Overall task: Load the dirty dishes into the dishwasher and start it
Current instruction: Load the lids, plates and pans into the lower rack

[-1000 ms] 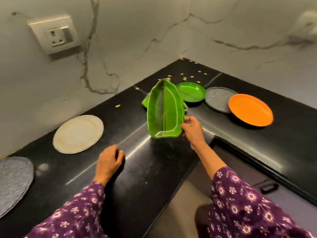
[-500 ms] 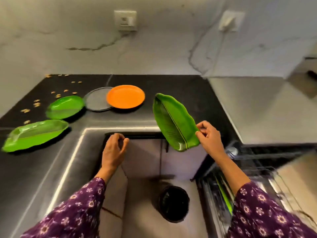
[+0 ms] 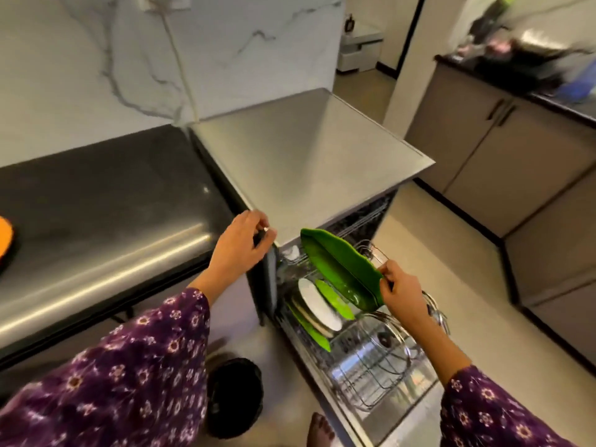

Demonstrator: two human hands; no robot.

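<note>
My right hand [image 3: 401, 293] pinches the near end of a green leaf-shaped plate [image 3: 338, 267] and holds it tilted above the dishwasher's pulled-out wire rack [image 3: 375, 366]. In that rack stand a white plate [image 3: 317, 304] and two green plates [image 3: 333, 300] on edge. The dishwasher [image 3: 306, 156] has a steel top, and its door lies open below the rack. My left hand [image 3: 240, 248] rests at the front left corner of the dishwasher, fingers curled at the edge. An orange plate [image 3: 4, 233] shows at the far left on the black counter [image 3: 96, 201].
A black round bin [image 3: 233, 396] stands on the floor below the counter edge. A bare foot [image 3: 319, 429] is by the open door. Grey cabinets [image 3: 503, 150] with a dark worktop line the right side. A white cable [image 3: 180, 66] runs down the marble wall.
My view swung right from the counter corner to the dishwasher. My right hand carried the green leaf plate from the counter over the rack. My left hand moved from the counter edge to the dishwasher corner.
</note>
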